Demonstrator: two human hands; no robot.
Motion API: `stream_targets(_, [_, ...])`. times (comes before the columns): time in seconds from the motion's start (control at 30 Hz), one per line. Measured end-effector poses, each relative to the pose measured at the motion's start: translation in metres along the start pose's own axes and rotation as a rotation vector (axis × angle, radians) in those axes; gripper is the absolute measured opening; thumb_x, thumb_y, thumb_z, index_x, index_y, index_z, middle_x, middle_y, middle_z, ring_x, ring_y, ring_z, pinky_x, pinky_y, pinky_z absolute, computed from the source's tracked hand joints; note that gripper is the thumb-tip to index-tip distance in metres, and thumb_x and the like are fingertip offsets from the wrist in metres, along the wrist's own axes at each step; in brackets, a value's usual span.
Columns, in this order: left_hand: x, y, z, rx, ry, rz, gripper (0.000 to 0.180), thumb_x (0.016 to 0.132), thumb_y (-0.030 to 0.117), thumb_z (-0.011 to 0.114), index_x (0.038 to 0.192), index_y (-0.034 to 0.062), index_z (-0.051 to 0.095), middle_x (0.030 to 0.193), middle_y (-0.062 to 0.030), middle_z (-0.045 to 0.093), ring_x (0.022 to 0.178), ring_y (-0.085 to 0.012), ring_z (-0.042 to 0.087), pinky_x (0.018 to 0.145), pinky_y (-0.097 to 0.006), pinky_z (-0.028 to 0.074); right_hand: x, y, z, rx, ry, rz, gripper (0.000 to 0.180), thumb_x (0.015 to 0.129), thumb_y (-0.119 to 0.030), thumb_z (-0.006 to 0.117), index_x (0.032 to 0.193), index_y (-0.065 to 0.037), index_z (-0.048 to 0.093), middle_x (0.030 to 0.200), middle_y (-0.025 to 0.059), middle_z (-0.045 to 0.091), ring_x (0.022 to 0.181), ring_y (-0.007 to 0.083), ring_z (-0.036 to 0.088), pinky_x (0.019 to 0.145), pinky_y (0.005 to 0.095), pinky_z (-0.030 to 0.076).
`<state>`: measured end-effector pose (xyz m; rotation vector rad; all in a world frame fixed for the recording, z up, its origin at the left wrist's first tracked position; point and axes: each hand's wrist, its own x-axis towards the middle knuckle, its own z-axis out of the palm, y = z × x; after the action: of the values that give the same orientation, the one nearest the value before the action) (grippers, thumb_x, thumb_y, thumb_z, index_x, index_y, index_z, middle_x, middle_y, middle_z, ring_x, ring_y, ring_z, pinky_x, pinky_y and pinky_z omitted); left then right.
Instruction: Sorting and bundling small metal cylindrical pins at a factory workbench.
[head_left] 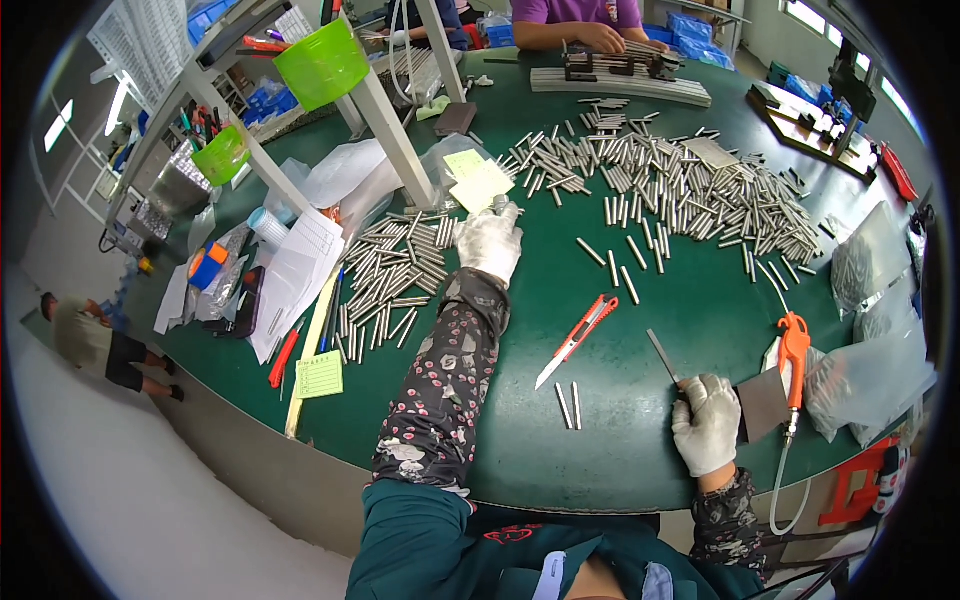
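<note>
My left hand [488, 245], in a white glove, reaches far forward beside the left pile of short metal pins [395, 265]. Its fingers are curled close to the yellow paper notes [478, 182]; a small grey end shows at the fingertips, too small to name. Near the front right edge my gloved right hand [708, 425] is closed on a thin, narrow metal strip [662, 355] that points up and left. A dark brown square sheet [763, 405] lies right beside that hand. Between my hands lie two loose pins [569, 406] and an orange utility knife [580, 340], blade out.
A large heap of metal pins [690, 190] spreads across the far middle. An orange air gun [794, 355] with a hose lies at right, near plastic bags [870, 375]. Shelf posts [395, 130] and papers [300, 270] stand left. Opposite, a person in purple [580, 25] handles rods.
</note>
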<state>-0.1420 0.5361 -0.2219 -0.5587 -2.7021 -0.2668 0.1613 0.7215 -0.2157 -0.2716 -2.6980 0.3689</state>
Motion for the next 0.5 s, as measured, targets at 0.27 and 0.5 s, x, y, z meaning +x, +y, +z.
stream_targets(0.27, [-0.076,0.021,-0.041,-0.597,0.316,0.462,0.042,0.072,0.005,0.063,0.111,0.005,0.047,0.092,-0.0106,0.059,0.083,-0.0319,0.056,0.075,-0.042,0.045,0.006,-0.011,-0.01,0.342,0.209,-0.067,0.019,0.07,-0.006,0.06,0.089,-0.003,0.057,0.076,0.0116,0.055,0.072,0.0308,0.054,0.065,0.0401,0.043])
stream_targets(0.5, [-0.163,0.061,-0.112,-0.869,0.115,0.603,0.055,0.071,-0.004,0.065,0.12,0.0034,0.042,0.096,-0.0123,0.06,0.084,-0.0304,0.059,0.075,-0.039,0.046,0.016,-0.065,-0.018,1.399,0.058,0.082,0.054,0.083,-0.022,0.067,0.126,0.001,0.044,0.098,0.0064,0.059,0.08,0.0081,0.05,0.071,0.0221,0.043])
